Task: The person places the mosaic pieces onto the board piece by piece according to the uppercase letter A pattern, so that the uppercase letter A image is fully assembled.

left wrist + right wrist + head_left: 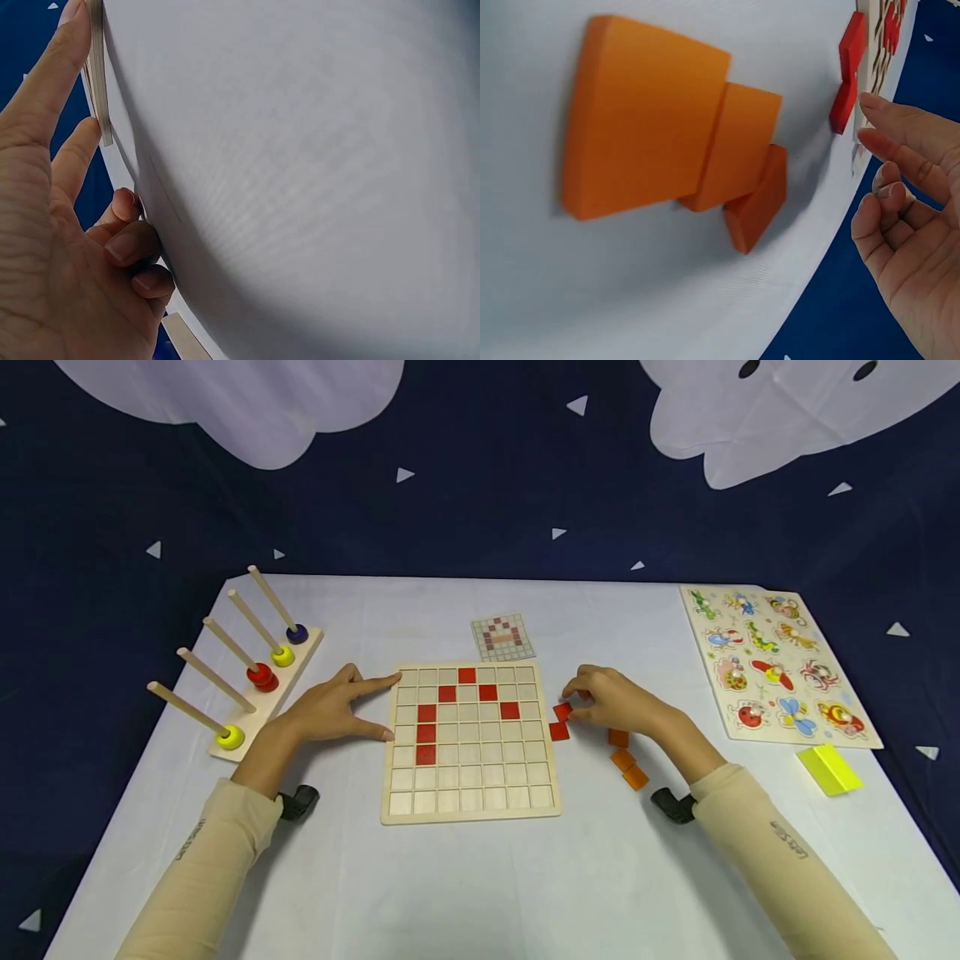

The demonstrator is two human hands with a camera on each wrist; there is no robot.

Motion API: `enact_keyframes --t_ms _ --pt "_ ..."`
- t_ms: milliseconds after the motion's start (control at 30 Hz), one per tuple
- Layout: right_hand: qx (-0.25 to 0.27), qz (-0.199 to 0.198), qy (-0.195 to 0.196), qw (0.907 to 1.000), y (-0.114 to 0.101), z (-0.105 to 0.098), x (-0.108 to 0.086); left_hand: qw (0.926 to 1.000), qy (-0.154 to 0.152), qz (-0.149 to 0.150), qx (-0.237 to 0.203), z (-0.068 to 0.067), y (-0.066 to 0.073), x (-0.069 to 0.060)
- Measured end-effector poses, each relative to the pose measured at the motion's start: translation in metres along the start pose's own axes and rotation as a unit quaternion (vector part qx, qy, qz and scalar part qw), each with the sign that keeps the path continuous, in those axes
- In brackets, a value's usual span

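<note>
Left grip: thumb and index finger spread apart and extended, their tips against the left edge of the wooden grid board; remaining fingers curled underneath, nothing seen in them. Right grip: thumb and index finger slightly apart, no piece between them in the right wrist view, other fingers loosely bent. Its tips are at the two loose red tiles; contact cannot be told.

Location: loose red tiles flat, just beside the board's right rim. Seven set red tiles occupy grid cells. Three orange tiles lie nearer the person, below the right grip.

Handling (estimate): tiles appear light, stiff, probably painted wood; smooth faces might slip a little, breakage unlikely. Best hold: pinch across two opposite side edges, keeping the underside free. Board seems rigid and fairly light, liable to slide on cloth; steady it by its rim.

Surface: tabletop under white cloth, with faint creases. A small patterned card lies just beyond the board. Far left, a peg stand with coloured rings; far right, an animal picture board, with a yellow block near its closer edge.

Room: dark blue backdrop with pale triangles and cloud shapes.
</note>
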State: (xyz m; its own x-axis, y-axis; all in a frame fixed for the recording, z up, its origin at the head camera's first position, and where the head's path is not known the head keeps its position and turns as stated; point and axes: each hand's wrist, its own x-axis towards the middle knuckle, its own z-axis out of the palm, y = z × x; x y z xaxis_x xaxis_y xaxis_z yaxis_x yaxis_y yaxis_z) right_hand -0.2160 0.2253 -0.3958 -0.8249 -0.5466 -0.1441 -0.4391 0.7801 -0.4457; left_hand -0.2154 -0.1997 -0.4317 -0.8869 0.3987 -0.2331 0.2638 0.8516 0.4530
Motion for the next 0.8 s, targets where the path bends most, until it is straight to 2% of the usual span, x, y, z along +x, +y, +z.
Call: enact_keyframes --t_ms 500,800 --pt "-0.01 -0.01 -0.008 0.9999 0.007 0.008 -0.006 1.0 0.002 0.0 0.0 0.0 0.001 0.0" --pt "-0.019 -0.012 0.008 0.9997 0.009 0.007 -0.011 1.0 0.001 0.002 0.001 0.0 0.001 -0.001"
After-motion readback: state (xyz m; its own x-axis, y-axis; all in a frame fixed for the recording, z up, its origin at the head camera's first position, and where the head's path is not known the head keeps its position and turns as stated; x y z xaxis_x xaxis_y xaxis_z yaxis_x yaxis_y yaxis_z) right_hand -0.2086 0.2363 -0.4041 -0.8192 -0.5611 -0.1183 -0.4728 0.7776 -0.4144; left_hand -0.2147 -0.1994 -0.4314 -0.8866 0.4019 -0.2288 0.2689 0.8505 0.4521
